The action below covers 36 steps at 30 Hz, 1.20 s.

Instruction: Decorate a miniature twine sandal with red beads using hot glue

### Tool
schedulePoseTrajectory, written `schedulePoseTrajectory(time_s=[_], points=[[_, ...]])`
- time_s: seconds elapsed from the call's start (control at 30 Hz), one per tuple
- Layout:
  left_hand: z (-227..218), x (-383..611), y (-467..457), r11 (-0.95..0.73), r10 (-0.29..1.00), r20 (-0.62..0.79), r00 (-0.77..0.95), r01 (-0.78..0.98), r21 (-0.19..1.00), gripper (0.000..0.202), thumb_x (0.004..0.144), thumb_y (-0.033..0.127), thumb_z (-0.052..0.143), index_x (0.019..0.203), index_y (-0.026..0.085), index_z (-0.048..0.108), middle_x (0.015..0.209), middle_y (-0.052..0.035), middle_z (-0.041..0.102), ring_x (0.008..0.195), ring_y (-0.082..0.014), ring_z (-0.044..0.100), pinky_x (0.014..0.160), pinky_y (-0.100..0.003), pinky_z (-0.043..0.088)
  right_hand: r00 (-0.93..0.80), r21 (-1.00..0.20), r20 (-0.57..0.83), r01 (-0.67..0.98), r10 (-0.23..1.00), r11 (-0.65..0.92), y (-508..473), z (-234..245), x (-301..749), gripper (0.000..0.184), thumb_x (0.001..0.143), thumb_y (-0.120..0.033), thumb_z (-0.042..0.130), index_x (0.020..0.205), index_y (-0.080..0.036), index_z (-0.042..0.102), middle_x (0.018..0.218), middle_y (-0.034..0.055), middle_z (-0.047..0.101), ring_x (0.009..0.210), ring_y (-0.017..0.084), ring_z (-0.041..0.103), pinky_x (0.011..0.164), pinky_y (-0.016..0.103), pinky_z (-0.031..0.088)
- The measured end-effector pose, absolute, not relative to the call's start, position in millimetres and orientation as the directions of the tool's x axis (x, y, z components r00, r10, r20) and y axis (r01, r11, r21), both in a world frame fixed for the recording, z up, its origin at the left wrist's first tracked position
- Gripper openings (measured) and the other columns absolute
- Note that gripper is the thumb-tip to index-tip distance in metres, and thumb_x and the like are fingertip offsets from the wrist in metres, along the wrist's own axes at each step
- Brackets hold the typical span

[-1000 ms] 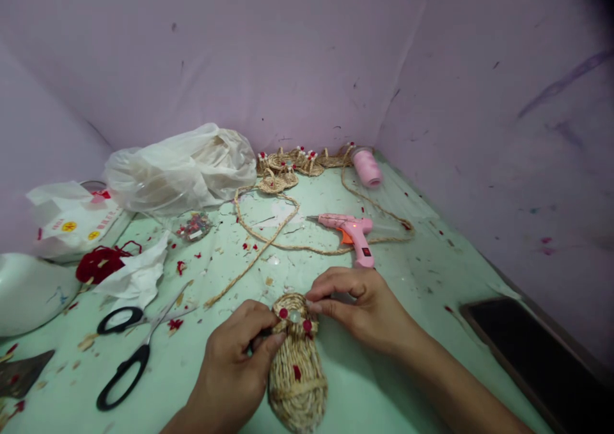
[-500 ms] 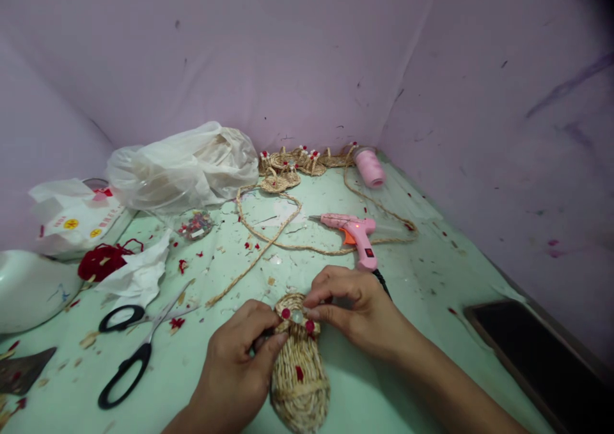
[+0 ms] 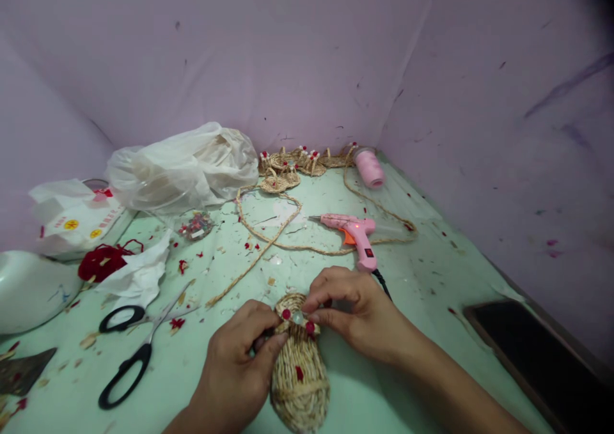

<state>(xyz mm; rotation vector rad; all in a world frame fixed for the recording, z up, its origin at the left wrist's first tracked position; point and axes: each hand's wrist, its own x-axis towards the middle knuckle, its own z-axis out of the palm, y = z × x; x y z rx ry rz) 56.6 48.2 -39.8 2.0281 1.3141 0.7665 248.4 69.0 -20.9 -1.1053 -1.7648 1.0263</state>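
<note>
A small woven straw slipper [image 3: 301, 383] lies on the table in front of me, its sole toward me. Across its strap sit two red beads, and between them a pale translucent bead [image 3: 298, 318]. My left hand [image 3: 242, 357] is closed on the left side of the slipper at the strap, thumb and forefinger pinching the edge. From the right, my right hand [image 3: 357, 312] reaches over the strap with thumb and forefinger in a pinch beside the pale bead. Whether the bead or something smaller is between those fingertips is hidden. A red scrap lies on the sole.
A pink hot glue gun [image 3: 352, 229] lies beyond my right hand, near a braided straw cord [image 3: 261, 255]. Scissors [image 3: 144, 351] lie open at left. Several straw slippers [image 3: 283, 179], a pink thread spool [image 3: 369, 169] and a plastic bag [image 3: 192, 165] stand behind. A dark phone-like slab [image 3: 532, 357] lies right.
My right fingertips have shifted very slightly around the pale bead. My left hand and the slipper stay in place.
</note>
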Motion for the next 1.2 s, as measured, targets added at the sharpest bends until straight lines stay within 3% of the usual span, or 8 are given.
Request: schedulePoseTrajectory(time_s=[0.3, 0.47, 0.57, 0.7, 0.77, 0.93, 1.1, 1.2], points=[[-38, 57, 48, -0.345, 0.924, 0.156, 0.349, 0.584, 0.735, 0.008, 0.078, 0.017, 0.050, 0.073, 0.019, 0.055, 0.071, -0.0014, 0.054, 0.065, -0.0124, 0.053, 0.059, -0.021, 0.043, -0.315, -0.911, 0.216, 0.276, 0.924, 0.307, 65, -12, 254, 0.021, 0.074, -0.006, 0.057, 0.084, -0.021, 0.069, 0.079, 0.0023, 0.064, 0.079, 0.015, 0.057, 0.073, 0.029, 0.042], [-37, 57, 48, -0.333, 0.926, 0.136, 0.352, 0.596, 0.730, 0.009, 0.080, 0.018, 0.050, 0.072, 0.019, 0.054, 0.070, -0.0004, 0.053, 0.064, -0.0114, 0.052, 0.058, -0.021, 0.042, -0.273, -0.929, 0.209, 0.243, 0.939, 0.278, 68, -12, 252, 0.015, 0.075, -0.011, 0.055, 0.079, -0.018, 0.067, 0.075, 0.0026, 0.064, 0.073, 0.014, 0.058, 0.066, 0.027, 0.044], [-38, 56, 48, -0.331, 0.925, 0.127, 0.358, 0.595, 0.733, 0.009, 0.080, 0.019, 0.049, 0.073, 0.019, 0.054, 0.072, -0.0013, 0.054, 0.067, -0.0122, 0.053, 0.061, -0.022, 0.043, -0.146, -0.946, 0.197, 0.231, 0.970, 0.227, 69, -13, 252, 0.009, 0.074, -0.017, 0.058, 0.076, -0.019, 0.067, 0.074, 0.0021, 0.064, 0.071, 0.015, 0.058, 0.067, 0.029, 0.043], [-39, 55, 48, -0.330, 0.926, 0.130, 0.354, 0.595, 0.733, 0.009, 0.081, 0.019, 0.049, 0.073, 0.018, 0.054, 0.075, -0.0028, 0.056, 0.070, -0.0130, 0.055, 0.063, -0.023, 0.044, 0.164, -0.977, 0.205, -0.019, 0.965, 0.211, 71, -15, 263, 0.014, 0.075, -0.021, 0.057, 0.085, -0.026, 0.066, 0.084, 0.0003, 0.064, 0.080, 0.016, 0.056, 0.071, 0.029, 0.042], [-40, 55, 48, -0.345, 0.924, 0.153, 0.351, 0.590, 0.730, 0.008, 0.081, 0.019, 0.050, 0.074, 0.018, 0.055, 0.075, -0.0028, 0.056, 0.070, -0.0129, 0.055, 0.063, -0.023, 0.044, 0.245, -0.955, 0.261, -0.076, 0.934, 0.286, 72, -16, 270, 0.015, 0.074, -0.016, 0.055, 0.078, -0.027, 0.066, 0.084, -0.0004, 0.061, 0.083, 0.016, 0.054, 0.072, 0.029, 0.040], [-43, 55, 49, -0.386, 0.909, 0.202, 0.365, 0.554, 0.737, 0.007, 0.080, 0.018, 0.051, 0.074, 0.018, 0.055, 0.073, -0.0015, 0.056, 0.067, -0.0119, 0.054, 0.059, -0.021, 0.043, 0.061, -0.925, 0.378, 0.068, 0.924, 0.374, 69, -12, 266, 0.018, 0.066, -0.010, 0.051, 0.059, -0.021, 0.063, 0.064, 0.0002, 0.058, 0.066, 0.015, 0.053, 0.063, 0.028, 0.039], [-43, 53, 51, -0.393, 0.906, 0.207, 0.370, 0.551, 0.736, 0.006, 0.079, 0.017, 0.053, 0.074, 0.019, 0.055, 0.072, -0.0005, 0.056, 0.068, -0.0112, 0.054, 0.060, -0.020, 0.044, -0.055, -0.905, 0.358, 0.226, 0.932, 0.361, 67, -10, 257, 0.018, 0.065, -0.013, 0.047, 0.056, -0.018, 0.062, 0.056, 0.0012, 0.057, 0.056, 0.015, 0.052, 0.056, 0.028, 0.037], [-42, 52, 53, -0.411, 0.898, 0.222, 0.381, 0.541, 0.734, 0.005, 0.078, 0.016, 0.053, 0.075, 0.019, 0.055, 0.073, -0.0005, 0.057, 0.070, -0.0114, 0.055, 0.062, -0.020, 0.044, -0.081, -0.908, 0.307, 0.276, 0.948, 0.317, 68, -12, 260, 0.019, 0.063, -0.015, 0.041, 0.047, -0.018, 0.051, 0.047, -0.0008, 0.048, 0.050, 0.013, 0.045, 0.052, 0.027, 0.032]])
